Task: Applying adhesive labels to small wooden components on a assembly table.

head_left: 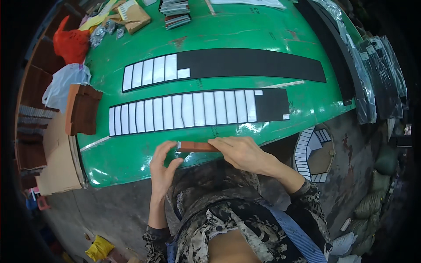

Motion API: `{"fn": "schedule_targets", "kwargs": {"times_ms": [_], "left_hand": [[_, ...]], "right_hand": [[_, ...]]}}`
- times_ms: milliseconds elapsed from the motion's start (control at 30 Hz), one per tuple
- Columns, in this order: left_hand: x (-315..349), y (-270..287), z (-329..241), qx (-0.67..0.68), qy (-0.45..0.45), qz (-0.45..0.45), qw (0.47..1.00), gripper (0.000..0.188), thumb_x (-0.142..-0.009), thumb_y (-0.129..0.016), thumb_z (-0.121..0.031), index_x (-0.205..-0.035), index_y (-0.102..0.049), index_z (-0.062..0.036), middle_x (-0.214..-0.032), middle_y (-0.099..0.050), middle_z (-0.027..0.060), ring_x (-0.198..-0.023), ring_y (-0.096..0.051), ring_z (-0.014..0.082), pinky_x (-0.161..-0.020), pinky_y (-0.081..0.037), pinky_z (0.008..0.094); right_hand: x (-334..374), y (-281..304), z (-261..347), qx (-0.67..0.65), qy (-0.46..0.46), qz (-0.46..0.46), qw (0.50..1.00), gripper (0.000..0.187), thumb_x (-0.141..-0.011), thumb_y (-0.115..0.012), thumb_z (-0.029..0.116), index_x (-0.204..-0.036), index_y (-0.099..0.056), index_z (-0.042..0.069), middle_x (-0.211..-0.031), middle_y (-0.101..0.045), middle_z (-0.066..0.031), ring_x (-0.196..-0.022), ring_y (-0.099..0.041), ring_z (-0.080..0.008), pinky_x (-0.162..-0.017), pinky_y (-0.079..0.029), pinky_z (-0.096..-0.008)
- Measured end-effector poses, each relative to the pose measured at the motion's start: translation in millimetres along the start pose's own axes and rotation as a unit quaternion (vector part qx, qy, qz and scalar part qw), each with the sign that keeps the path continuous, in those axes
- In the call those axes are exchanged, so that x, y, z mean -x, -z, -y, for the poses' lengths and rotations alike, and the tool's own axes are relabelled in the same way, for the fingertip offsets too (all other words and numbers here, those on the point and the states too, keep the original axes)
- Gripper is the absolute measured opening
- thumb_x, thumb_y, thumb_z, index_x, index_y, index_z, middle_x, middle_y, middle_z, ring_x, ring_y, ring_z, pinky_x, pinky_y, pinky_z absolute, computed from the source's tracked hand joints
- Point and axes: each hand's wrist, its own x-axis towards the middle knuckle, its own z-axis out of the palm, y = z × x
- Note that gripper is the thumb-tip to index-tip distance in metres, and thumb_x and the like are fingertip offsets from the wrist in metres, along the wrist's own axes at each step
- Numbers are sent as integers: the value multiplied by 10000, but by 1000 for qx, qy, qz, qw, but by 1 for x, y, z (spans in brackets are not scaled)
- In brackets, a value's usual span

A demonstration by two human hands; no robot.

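Over the near edge of the table, my right hand grips one end of a narrow reddish-brown block, perhaps a small stack of pieces. A bit of silver or white shows at its left end. My left hand is beside that end, thumb and fingers apart in a curve; whether a fingertip touches the block I cannot tell. Beyond the hands lies a dark strip bearing a long row of white rectangles. Farther back, another dark strip carries several white rectangles at its left part.
The green table has a brown stack at its left edge, beside a white plastic bag and a red bag. Dark pieces are piled at the back. A round container with white-and-black strips stands right of the table.
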Motion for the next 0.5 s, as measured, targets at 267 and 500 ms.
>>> {"fn": "schedule_targets", "kwargs": {"times_ms": [267,500], "left_hand": [[-8,-22,4,7,-26,-9,1000,374,-643,-646,129,-982,-657,-26,-946,-624,99,-857,-583,231,-715,-469,311],[-8,-28,9,23,-41,-19,999,378,-630,-622,136,-974,-651,-19,-940,-616,103,-860,-578,242,-730,-467,315]], "right_hand": [[17,34,-35,40,-46,-112,992,297,-727,-694,85,-1017,-644,46,-990,-653,-96,-877,-603,-264,-731,-508,-363],[23,66,-103,156,-206,-118,959,337,-702,-723,113,-1027,-641,75,-964,-569,-57,-846,-582,-265,-704,-492,-368]]}}
